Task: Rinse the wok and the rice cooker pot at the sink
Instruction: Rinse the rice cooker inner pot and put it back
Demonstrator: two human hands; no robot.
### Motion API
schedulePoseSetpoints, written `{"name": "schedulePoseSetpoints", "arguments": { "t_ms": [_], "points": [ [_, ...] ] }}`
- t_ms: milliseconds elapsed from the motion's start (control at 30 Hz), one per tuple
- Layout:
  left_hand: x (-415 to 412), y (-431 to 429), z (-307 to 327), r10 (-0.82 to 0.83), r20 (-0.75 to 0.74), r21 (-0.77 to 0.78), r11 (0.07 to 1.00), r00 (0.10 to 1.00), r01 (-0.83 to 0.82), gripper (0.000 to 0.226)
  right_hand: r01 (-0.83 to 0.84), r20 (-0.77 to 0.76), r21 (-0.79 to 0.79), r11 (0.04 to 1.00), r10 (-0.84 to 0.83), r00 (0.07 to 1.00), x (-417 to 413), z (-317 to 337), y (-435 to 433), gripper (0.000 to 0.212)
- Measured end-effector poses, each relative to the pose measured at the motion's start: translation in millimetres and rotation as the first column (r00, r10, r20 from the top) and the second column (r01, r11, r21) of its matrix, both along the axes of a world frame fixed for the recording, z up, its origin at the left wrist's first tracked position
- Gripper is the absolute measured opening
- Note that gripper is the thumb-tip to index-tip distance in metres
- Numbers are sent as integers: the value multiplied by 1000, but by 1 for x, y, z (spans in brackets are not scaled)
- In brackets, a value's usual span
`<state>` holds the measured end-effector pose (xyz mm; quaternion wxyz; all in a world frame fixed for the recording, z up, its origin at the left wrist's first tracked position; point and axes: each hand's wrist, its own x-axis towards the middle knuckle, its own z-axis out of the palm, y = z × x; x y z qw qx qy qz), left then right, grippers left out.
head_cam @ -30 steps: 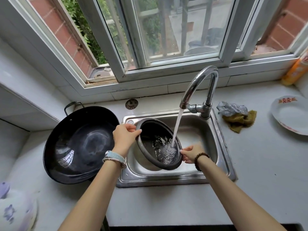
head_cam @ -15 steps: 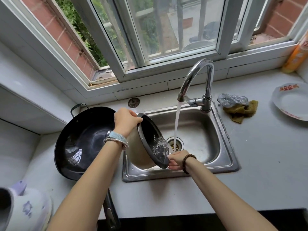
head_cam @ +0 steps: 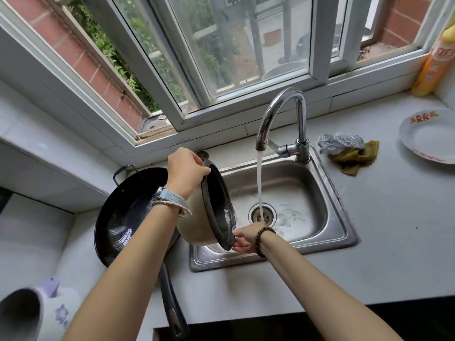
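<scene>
While left hand (head_cam: 185, 169) fingers clamp the pot (head_cam: 195, 223) rim, half-hidden right hand (head_cam: 247, 238) fingers grip below.

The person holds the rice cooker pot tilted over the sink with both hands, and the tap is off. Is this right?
No. In the head view the tap is running; water falls onto the sink drain. The rest is right.

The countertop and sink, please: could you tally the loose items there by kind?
Cookware: 2, wok and rice cooker pot
Plate: 1
Wipers: 2, silver scourer and olive cloth
Bottle: 1
White floral vessel: 1
Total: 7
</scene>
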<state>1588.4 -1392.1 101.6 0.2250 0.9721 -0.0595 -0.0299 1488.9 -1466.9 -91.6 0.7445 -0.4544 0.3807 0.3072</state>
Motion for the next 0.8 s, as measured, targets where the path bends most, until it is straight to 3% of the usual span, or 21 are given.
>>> {"name": "schedulePoseSetpoints", "arguments": {
  "t_ms": [167, 567, 800],
  "points": [
    [7, -3, 9, -2, -2, 60, 998, 1000, 2, 18, 61, -16, 82, 995, -60, 998, 1, 7, 10, 16],
    [9, -10, 21, -12, 29, 39, 999, 1000, 11, 14, 70, -8, 194, 978, -70, 998, 6, 25, 21, 14],
    [16, 7, 21, -9, 39, 36, 999, 999, 7, 13, 45, 44, 63, 997, -48, 998, 6, 26, 12, 12]
  ]
}}
